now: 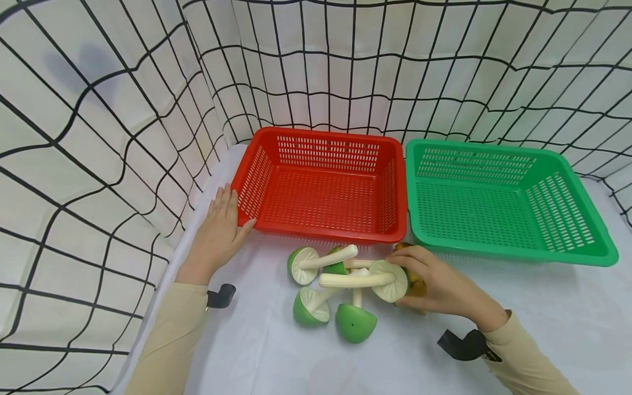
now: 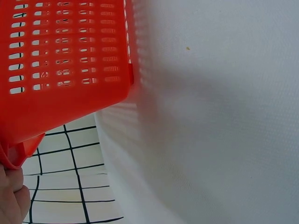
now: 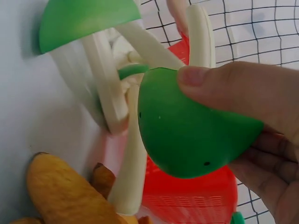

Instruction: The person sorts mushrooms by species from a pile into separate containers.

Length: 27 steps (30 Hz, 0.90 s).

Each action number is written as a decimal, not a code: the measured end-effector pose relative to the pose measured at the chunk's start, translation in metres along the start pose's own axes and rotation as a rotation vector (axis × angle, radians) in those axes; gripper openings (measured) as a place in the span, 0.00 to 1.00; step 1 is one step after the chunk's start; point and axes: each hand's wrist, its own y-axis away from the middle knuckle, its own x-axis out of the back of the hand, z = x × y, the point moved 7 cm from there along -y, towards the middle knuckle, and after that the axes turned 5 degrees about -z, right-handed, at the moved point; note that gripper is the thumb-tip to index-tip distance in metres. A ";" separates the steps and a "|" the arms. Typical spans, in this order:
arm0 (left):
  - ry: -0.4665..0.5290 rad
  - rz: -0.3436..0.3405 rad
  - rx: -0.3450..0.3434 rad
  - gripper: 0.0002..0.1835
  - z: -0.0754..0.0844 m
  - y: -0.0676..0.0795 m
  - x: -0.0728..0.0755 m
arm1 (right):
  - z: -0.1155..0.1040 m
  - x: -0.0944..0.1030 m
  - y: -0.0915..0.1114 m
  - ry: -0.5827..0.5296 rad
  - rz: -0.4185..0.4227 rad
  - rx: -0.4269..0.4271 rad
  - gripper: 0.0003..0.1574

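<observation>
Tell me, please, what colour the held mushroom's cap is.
The cap is green outside, clearest in the right wrist view.

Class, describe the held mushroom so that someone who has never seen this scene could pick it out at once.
In the head view, find the large red basket; on its near side lies a cluster of green-capped mushrooms. The target mushroom is at the cluster's right end, its pale stem pointing left. Unlike its neighbours, its cap is held by the right grip.
</observation>
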 end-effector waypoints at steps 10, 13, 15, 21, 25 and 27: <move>0.002 -0.007 0.006 0.42 0.000 0.000 0.000 | 0.002 0.010 -0.002 0.011 0.017 -0.005 0.36; 0.003 -0.009 0.005 0.42 0.000 0.001 0.000 | 0.002 0.012 -0.005 0.006 0.015 -0.004 0.37; 0.003 -0.010 0.005 0.42 0.001 0.000 0.000 | 0.002 0.014 -0.007 0.003 0.016 -0.001 0.38; 0.003 -0.013 0.007 0.42 0.000 0.000 0.000 | 0.002 0.018 -0.013 0.015 0.019 0.003 0.38; -0.004 -0.006 0.001 0.42 0.000 0.000 0.000 | 0.003 0.021 -0.017 0.017 0.027 -0.011 0.39; -0.006 -0.002 -0.001 0.42 0.000 0.000 0.000 | 0.004 0.022 -0.019 0.012 0.032 -0.019 0.39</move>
